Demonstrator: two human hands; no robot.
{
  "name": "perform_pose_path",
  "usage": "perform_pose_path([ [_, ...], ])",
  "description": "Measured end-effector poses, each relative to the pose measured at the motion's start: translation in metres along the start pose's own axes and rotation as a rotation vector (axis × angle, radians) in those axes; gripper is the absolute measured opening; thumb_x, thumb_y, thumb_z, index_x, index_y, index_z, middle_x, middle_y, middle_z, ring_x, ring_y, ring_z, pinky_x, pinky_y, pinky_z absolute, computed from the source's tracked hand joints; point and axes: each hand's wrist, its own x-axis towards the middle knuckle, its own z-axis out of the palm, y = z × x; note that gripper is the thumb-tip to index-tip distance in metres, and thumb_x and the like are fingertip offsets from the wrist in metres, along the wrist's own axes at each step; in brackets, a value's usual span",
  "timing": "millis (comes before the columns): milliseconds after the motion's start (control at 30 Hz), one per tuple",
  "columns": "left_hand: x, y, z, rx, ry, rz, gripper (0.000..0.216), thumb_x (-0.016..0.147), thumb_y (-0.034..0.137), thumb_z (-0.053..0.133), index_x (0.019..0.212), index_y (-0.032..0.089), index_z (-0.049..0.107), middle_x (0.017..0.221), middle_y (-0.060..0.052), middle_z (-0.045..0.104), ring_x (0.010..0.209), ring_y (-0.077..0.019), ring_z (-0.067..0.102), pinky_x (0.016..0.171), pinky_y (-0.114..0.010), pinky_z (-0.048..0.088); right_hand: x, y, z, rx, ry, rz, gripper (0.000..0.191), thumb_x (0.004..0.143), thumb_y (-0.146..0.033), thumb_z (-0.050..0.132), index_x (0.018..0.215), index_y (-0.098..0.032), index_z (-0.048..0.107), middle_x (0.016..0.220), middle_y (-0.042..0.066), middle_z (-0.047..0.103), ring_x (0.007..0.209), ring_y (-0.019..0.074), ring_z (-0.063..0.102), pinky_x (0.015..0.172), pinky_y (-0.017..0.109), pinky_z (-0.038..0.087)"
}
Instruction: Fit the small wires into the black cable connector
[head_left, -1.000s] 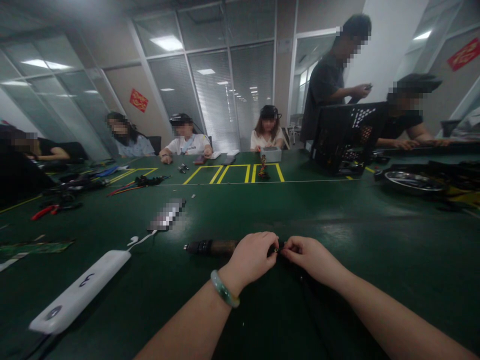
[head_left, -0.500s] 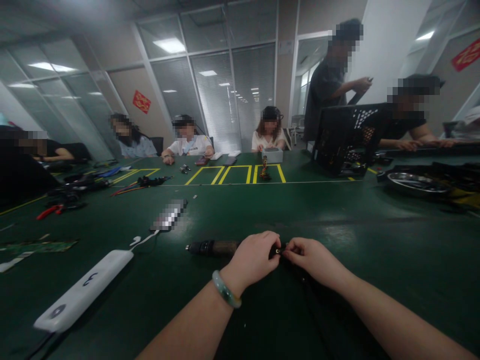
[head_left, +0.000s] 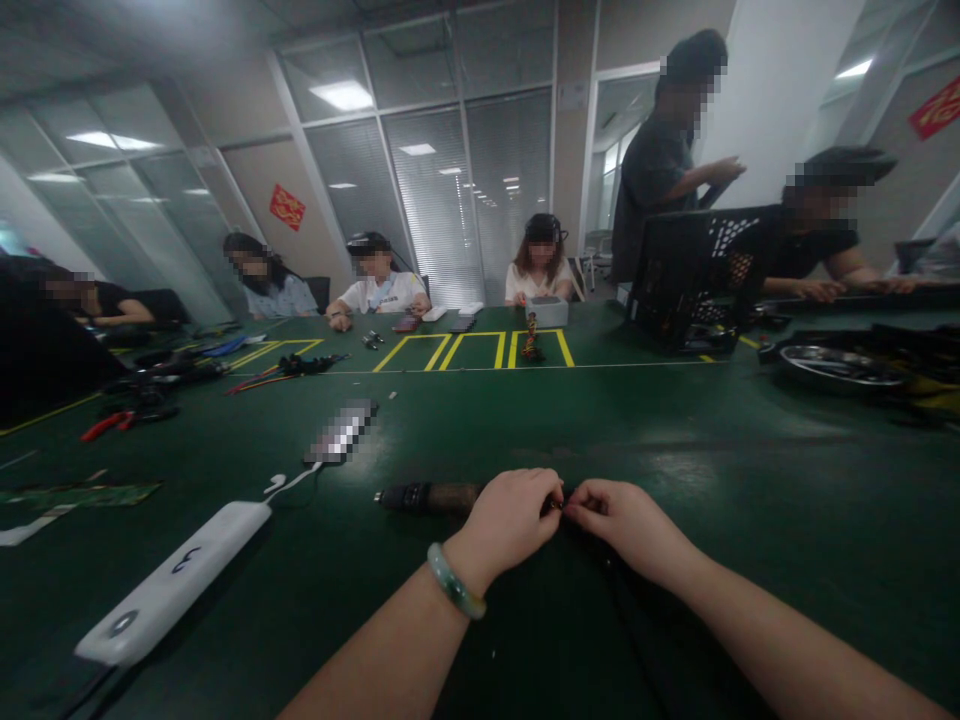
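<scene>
Right then, my left hand point(head_left: 504, 522) and my right hand point(head_left: 626, 525) met low over the desk point(head_left: 757, 610), both closed, with the small dark fitting point(head_left: 559, 505) pinched between them. It was too small and too hidden for me to tell exactly what it was. My left fingers point(head_left: 544, 490) curled round one side and my right fingers point(head_left: 586, 497) pressed in from the other, a two-sided hold that seemed to suit something so tiny. A dark cable point(head_left: 619, 590) appeared to trail from it toward me, lying slack on the desk. A jade bangle point(head_left: 454, 582) sat on my left wrist. Just past my left hand lay a black-and-brown cylindrical tool point(head_left: 427, 497), its knurled end pointing away from my hands. Out to the left, a white plastic bar point(head_left: 172, 582) lay angled on the desk, with a blurred-out object point(head_left: 342, 432) beyond it, then a green circuit board point(head_left: 79, 494) and red-handled pliers point(head_left: 112, 426). Farther on, yellow tape boxes point(head_left: 472, 350) marked out the desk, perhaps as set places for parts, and a co-worker point(head_left: 540, 260) sat behind them, hands at a grey box point(head_left: 546, 312)
</scene>
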Motion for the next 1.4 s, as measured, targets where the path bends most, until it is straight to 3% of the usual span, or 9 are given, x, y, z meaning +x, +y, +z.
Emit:
perform_pose_path([
  [1400, -0.001, 0.004, -0.0039, -0.001, -0.026, -0.051, 0.012, 0.082, 0.022, 0.06, 0.094, 0.021, 0.056, 0.098, -0.002, 0.062, 0.094, -0.0199, 0.058, 0.086, -0.034, 0.045, 0.0, -0.0002, -0.0031, -0.011, -0.012, 0.044, 0.021, 0.085, -0.036, 0.054, 0.082, -0.02, 0.066, 0.074, 0.001, 0.068, 0.065, 0.0152, 0.061, 0.055, 0.023, 0.04],
])
